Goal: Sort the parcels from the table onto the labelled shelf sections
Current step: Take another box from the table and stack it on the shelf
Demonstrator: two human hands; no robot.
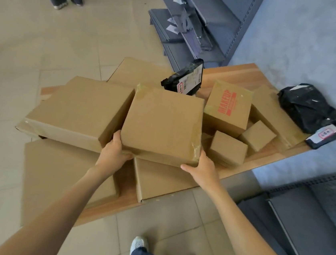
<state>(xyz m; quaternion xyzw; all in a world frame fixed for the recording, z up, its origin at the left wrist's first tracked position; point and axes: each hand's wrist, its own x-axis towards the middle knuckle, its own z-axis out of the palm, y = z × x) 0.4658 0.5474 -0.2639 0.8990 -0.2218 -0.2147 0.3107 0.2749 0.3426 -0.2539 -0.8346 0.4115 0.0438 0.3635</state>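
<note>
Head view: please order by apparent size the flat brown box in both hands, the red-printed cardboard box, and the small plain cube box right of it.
1. Flat brown cardboard box, gripped by left hand and right hand; nearest, so partly flattered.
2. Red-printed cardboard box.
3. Small plain cube box.

left hand point(114, 152): arm outstretched, fingers curled, gripping | right hand point(204, 168): arm outstretched, fingers curled, gripping

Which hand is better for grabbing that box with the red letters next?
The right hand, most likely. The box with red letters sits on the right side of the pile, nearer that hand. The left hand is farther off, across the big box both hands now hold.
</note>
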